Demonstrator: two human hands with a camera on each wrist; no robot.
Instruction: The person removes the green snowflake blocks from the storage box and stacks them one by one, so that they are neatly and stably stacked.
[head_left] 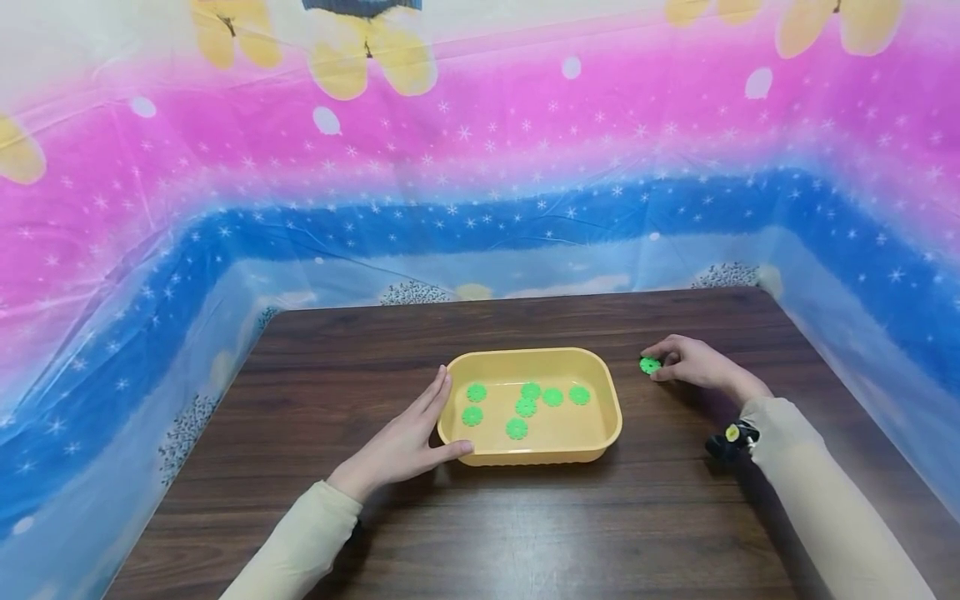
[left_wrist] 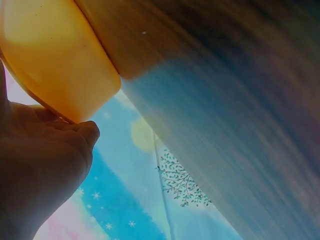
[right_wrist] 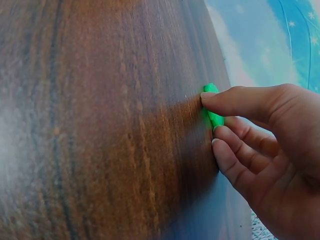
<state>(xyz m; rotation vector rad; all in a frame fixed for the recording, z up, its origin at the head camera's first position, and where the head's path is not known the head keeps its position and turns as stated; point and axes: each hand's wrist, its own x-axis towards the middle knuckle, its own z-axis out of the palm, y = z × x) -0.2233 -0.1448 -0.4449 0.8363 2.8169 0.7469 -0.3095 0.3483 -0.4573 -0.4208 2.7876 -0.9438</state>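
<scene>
My right hand (head_left: 693, 364) pinches a green snowflake disc (head_left: 649, 365) between thumb and fingertips, close over the table right of the yellow basin (head_left: 525, 457). In the right wrist view that disc (right_wrist: 216, 119) shows edge-on, with the thumb on one side and the fingers (right_wrist: 239, 152) on the other. My left hand (head_left: 397, 442) rests against the basin's left end, fingers extended along the wall and thumb at the near rim. From the left wrist, the basin wall (left_wrist: 60, 55) rises beside that hand. Several green snowflake discs (head_left: 517, 428) lie flat inside the basin, a few touching or overlapping.
The dark wooden table (head_left: 540, 533) extends around the basin. A patterned cloth (head_left: 487, 192) in pink, blue and white hangs behind and at both sides. A black wrist device (head_left: 731, 442) sits at the right cuff.
</scene>
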